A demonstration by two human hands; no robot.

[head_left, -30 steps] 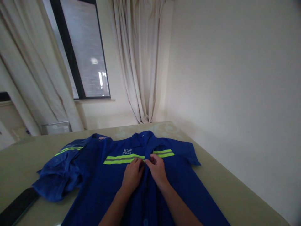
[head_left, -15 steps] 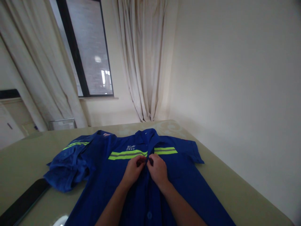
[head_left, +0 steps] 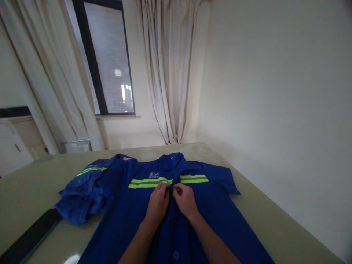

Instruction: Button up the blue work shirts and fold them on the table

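Note:
A blue short-sleeved work shirt [head_left: 214, 212] lies spread front-up, its collar at the far side. Yellow-green reflective bands cross the chest, with a pale printed logo above the left one. At the front placket, just below the bands, my left hand [head_left: 158, 201] pinches the shirt's edge. Close beside it on the right, my right hand [head_left: 185, 198] is closed on the opposite edge. The fingertips nearly meet, and they hide whatever small part lies between them. Lower on the placket a blue button [head_left: 176, 255] shows.
A second blue garment [head_left: 82, 201] with a reflective band lies bunched on the left. Near it a long black object [head_left: 33, 234] rests on the pale green table [head_left: 264, 212]. A white wall borders the right side; curtains [head_left: 170, 73] and a window stand behind.
My left hand's fingers have turned more downward and closed in on the placket. My right hand stays at nearly the same spot. The whole view has shifted slightly.

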